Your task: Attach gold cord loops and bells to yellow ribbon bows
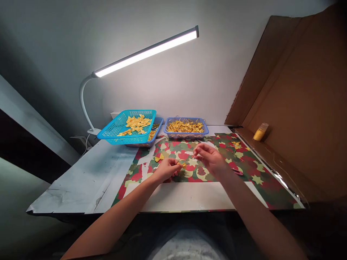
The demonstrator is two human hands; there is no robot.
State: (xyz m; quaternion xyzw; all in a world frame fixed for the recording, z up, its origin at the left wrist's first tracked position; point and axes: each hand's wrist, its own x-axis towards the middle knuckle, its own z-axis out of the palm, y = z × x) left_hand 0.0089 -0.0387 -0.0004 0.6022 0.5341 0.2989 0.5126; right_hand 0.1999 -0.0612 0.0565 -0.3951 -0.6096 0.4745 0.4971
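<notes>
Pinched between the fingertips of my left hand (167,169) is a small yellow bow (182,164), held just above the patterned sheet. My right hand (211,159) is raised to the right of it with thumb and fingers pressed together; whatever thin thing may be between them is too fine to make out. Another yellow bow (159,158) lies on the sheet, just beyond my left hand. Close to my right wrist rests a small pink tool (237,172), partly hidden by the arm.
A turquoise basket (114,133) of yellow bows sits tilted over a blue basket (158,135). Another blue basket (187,136) holds golden ties. A lamp (146,52) hangs above. Right: yellow bows (236,145), a yellow-filled bottle (260,133) and a cardboard wall (303,108).
</notes>
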